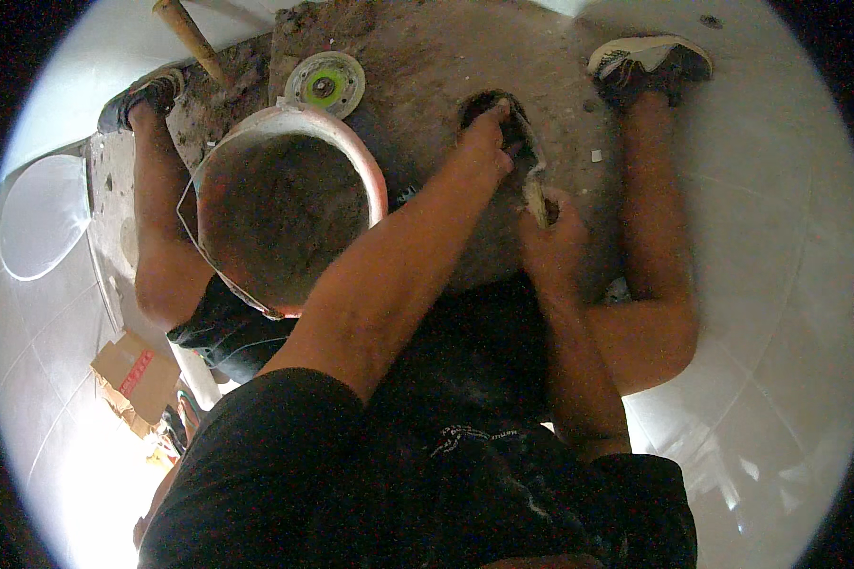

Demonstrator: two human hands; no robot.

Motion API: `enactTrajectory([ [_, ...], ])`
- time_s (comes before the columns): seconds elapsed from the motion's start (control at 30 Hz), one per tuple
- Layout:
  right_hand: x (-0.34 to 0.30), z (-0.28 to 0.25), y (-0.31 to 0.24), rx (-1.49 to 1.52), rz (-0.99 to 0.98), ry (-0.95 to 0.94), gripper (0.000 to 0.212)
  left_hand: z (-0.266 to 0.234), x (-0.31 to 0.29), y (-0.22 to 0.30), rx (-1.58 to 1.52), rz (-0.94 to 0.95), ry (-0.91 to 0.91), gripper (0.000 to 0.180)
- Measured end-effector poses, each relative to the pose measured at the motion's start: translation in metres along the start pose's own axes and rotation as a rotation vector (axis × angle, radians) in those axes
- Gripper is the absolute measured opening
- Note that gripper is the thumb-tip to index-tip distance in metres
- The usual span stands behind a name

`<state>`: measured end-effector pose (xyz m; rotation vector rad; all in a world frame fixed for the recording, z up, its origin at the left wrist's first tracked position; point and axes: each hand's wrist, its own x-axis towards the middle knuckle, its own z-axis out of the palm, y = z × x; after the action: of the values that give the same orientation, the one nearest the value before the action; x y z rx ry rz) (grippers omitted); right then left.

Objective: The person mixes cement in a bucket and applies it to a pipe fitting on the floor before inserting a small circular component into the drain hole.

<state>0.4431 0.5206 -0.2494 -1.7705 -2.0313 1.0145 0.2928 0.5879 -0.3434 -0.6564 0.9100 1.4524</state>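
Note:
My right hand (557, 232) is closed round the pale handle of a trowel (533, 163), near my right knee. The trowel's dark, dirt-coated blade points away from me over the grey-brown rough floor. Reaching across from the left, my left hand (491, 142) is closed on the blade end, and part of its fingers is hidden. Beside my left forearm stands a round bucket (375, 175) with a pale rim and a wire handle. Grey-brown mortar or soil (285, 204) lies inside it.
Behind the bucket lies a round disc (324, 85) with a green centre. A wooden handle (192, 43) leans near my left shoe (142, 100); my right shoe (647, 68) is far right. A clear round lid (45, 218) and torn cardboard (135, 375) are at the left. Pale tiles (754, 284) cover the right side.

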Motion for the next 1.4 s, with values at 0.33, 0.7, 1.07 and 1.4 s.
enactTrajectory([
  [0.33,-0.007,-0.013,0.004,-0.075,-0.128,0.086,0.037,-0.012,0.050,-0.022,0.016,0.002,0.176,0.035],
  [0.7,-0.005,-0.026,0.001,-0.018,-0.042,0.061,0.034,-0.022,0.038,-0.017,-0.020,0.058,0.112,0.042],
  [1.07,0.003,-0.013,0.014,0.045,-0.042,0.097,0.032,-0.025,0.098,0.013,0.302,-0.225,0.143,0.035],
  [1.4,0.004,-0.019,0.028,0.165,-0.081,0.141,0.032,-0.014,0.032,-0.003,0.159,0.033,0.162,0.037],
])
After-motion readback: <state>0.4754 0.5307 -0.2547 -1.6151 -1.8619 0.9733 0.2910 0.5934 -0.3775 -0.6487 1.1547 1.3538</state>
